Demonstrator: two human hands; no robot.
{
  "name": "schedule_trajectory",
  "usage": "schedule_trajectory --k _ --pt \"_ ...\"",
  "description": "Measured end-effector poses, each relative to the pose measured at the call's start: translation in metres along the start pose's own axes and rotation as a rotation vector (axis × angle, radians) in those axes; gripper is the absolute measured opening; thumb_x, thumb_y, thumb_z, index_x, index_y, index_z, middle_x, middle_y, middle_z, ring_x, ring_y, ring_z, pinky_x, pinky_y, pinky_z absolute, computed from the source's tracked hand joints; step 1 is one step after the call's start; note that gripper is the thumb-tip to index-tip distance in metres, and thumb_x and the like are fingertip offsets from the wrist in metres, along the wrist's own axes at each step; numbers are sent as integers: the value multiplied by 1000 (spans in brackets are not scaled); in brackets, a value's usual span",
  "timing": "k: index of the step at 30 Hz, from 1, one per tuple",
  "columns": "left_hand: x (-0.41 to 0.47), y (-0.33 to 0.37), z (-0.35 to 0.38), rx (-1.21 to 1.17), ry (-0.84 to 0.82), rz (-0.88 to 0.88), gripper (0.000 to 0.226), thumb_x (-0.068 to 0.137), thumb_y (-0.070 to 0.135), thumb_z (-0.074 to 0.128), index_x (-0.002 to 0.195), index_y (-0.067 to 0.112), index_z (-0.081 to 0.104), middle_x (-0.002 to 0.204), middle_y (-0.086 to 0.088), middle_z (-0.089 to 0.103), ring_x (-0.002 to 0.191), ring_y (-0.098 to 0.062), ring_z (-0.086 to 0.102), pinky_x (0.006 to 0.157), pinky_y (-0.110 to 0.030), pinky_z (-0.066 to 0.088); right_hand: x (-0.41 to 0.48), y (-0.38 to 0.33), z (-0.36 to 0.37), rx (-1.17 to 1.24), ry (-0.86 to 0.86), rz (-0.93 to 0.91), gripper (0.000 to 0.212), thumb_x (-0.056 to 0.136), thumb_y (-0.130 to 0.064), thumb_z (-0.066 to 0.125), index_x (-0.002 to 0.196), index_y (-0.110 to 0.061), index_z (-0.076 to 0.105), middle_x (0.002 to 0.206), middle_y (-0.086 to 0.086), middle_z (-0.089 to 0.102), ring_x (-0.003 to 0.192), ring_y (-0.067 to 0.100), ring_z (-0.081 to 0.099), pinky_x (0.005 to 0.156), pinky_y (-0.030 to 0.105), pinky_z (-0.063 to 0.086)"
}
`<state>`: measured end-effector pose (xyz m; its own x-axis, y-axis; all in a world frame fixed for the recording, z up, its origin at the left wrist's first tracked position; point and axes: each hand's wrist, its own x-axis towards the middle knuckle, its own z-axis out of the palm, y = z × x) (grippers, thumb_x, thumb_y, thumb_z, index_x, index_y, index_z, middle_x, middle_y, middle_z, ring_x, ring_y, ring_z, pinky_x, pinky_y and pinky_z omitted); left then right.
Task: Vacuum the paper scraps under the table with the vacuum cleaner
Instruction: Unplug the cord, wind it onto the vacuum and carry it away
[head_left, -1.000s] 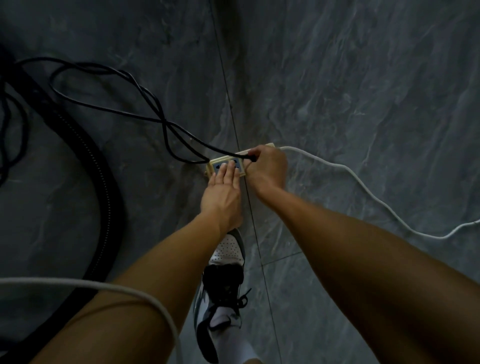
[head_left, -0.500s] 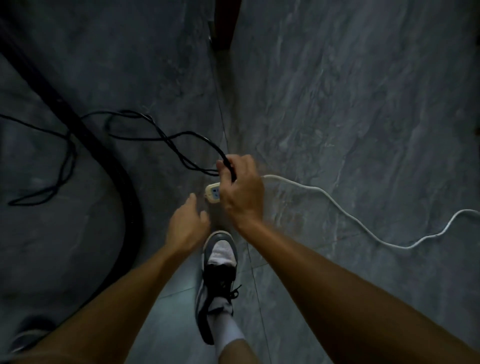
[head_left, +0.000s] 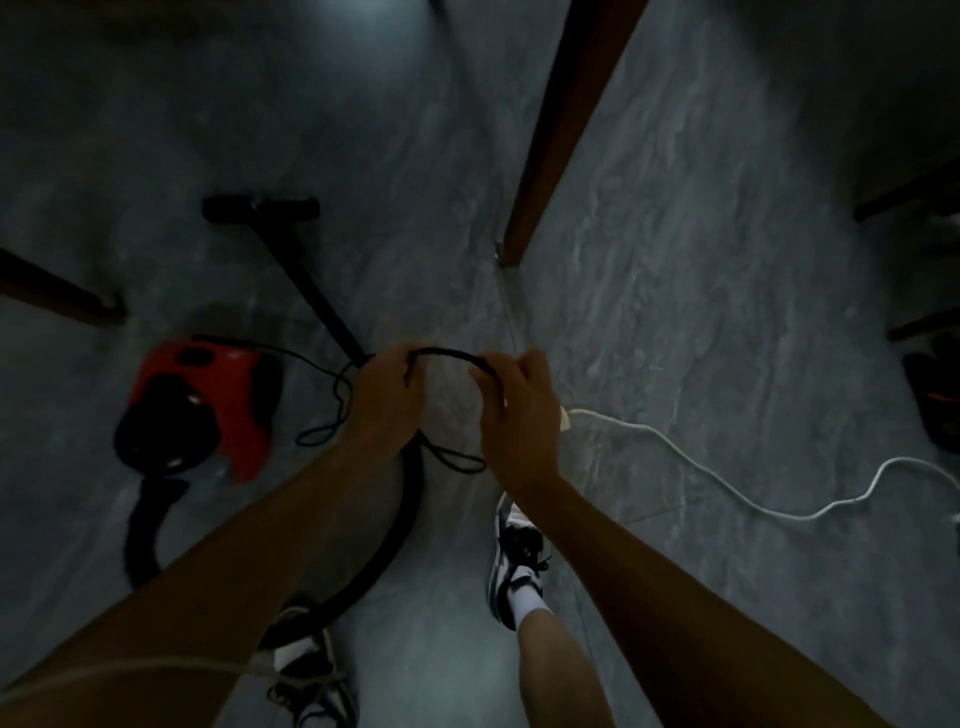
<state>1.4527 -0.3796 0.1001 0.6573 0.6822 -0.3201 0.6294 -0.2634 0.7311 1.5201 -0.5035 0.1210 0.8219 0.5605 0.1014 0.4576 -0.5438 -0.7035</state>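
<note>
The left hand (head_left: 387, 397) and the right hand (head_left: 519, 410) each gripped the black cord (head_left: 447, 355), which arched between them. The red vacuum cleaner (head_left: 202, 402) lay on the floor (head_left: 701, 312) to their left, its nozzle (head_left: 260, 208) farther ahead.

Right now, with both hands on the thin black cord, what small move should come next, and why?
Probably drop the thin black cord and grasp the black wand: both the left hand and right hand pinch cord, while the red vacuum cleaner sits unattended.
</note>
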Motion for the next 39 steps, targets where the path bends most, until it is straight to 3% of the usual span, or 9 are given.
schedule_trajectory --k 7,12,15,21,26,28,30,34,39 --pt "-74 29 -145 16 -129 48 42 99 32 39 127 4 53 122 -7 59 111 -24 56 98 -33 43 20 -164 -98 -68 124 -217 20 93 -21 57 102 -9 69 92 8 54 75 7 46 63 16 38" --pt "-115 109 -247 24 33 321 23 99 18 43 79 12 52 74 -6 57 68 -18 52 63 -29 39 25 -233 -158 -41 193 76 27 97 -29 49 112 -11 63 110 8 58 92 9 52 84 25 46" --pt "-146 143 -292 179 49 451 28 100 27 42 89 9 60 75 -4 60 65 -19 56 56 -29 38 3 -264 -177 -114 173 139 38 93 -30 51 126 -12 54 119 9 58 109 21 54 96 36 47" --pt "-201 206 -372 388 26 559 32 99 31 38 95 14 65 85 -8 68 74 -25 62 66 -37 48 -40 -354 -223 -348 263 -218 81 86 -27 60 153 -16 15 158 13 20 148 30 13 118 43 9" --pt "-228 248 -410 381 208 539 32 97 35 45 103 16 71 103 -8 72 93 -27 66 80 -43 53 -52 -383 -244 -304 264 -496 48 86 -20 59 133 -14 47 145 17 38 140 29 26 116 47 17" --pt "-235 266 -412 314 263 483 33 96 37 47 94 16 72 94 -7 73 88 -23 66 78 -41 53 -67 -386 -241 -188 148 -533 23 89 -21 57 112 -16 59 120 7 57 118 20 48 106 45 37" --pt "-243 285 -410 279 282 422 35 95 38 49 85 14 72 83 -7 71 78 -20 64 73 -37 50 -75 -398 -242 88 -175 -272 20 94 -22 52 110 -16 63 108 1 64 100 12 57 94 39 49" --pt "-259 322 -406 151 334 366 48 95 35 50 60 3 55 60 -15 59 54 -15 50 58 -30 39 -58 -426 -256 511 -576 -20 34 96 -21 47 127 -12 59 122 14 63 102 14 58 92 30 47" --pt "-272 354 -408 27 370 324 47 94 32 53 62 -2 61 55 -8 58 51 -12 52 61 -30 45 -25 -451 -296 560 -718 -66 13 88 7 50 87 1 61 79 26 57 68 27 51 64 32 44"
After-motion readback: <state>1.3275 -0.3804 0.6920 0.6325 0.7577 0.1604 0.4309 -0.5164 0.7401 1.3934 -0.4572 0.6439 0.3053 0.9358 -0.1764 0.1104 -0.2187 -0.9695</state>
